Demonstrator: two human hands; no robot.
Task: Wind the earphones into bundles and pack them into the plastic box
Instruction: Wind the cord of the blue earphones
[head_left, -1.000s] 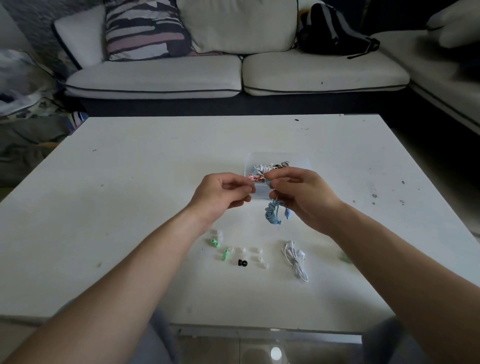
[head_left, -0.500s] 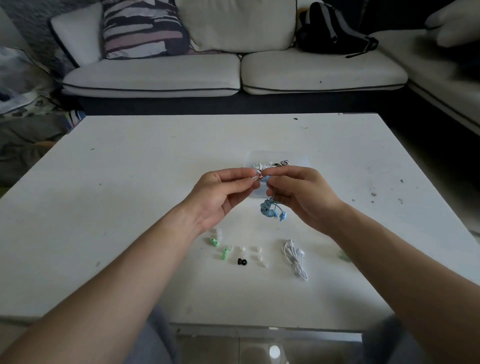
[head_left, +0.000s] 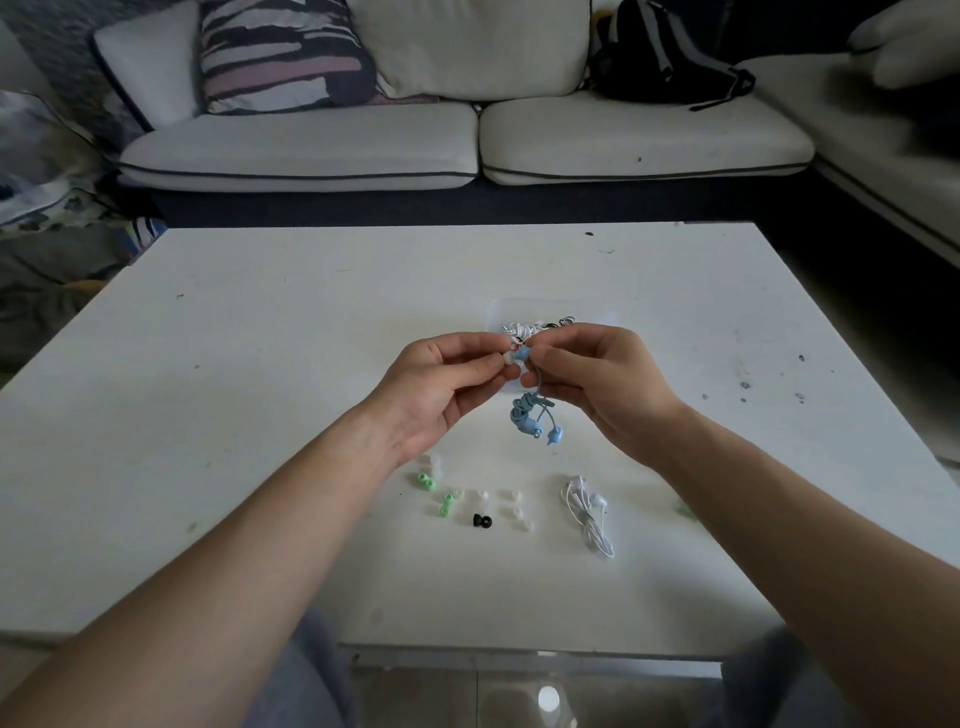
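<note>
1. The white worktop (head_left: 260, 415) carries everything. Its near corners are cut off by the picture, and both forearms cover part of its near half.
2. The left hand (head_left: 441, 384) and the right hand (head_left: 597, 384) meet above the middle of the worktop, fingertips almost touching.
3. One clear plastic box (head_left: 550, 309) sits just beyond the hands, right of the middle. Its near wall is hidden behind them, and it holds a tangle of white, black and red cable that cannot be counted.
4. One pair of blue earphones (head_left: 524, 415) is in the air. The right fingers pinch its cord and one bud, while a loose knot of cord and the second bud hang below.
5. One wound bundle of white earphones (head_left: 587, 514) lies toward the near edge, right of the middle.
6. The left fingers pinch a pale ear tip (head_left: 505, 358) against the held bud.
7. Loose tips lie toward the near edge: four green tips (head_left: 427, 480) and one black tip (head_left: 482, 519). The pale tips (head_left: 511, 501) are too faint to count.
</note>
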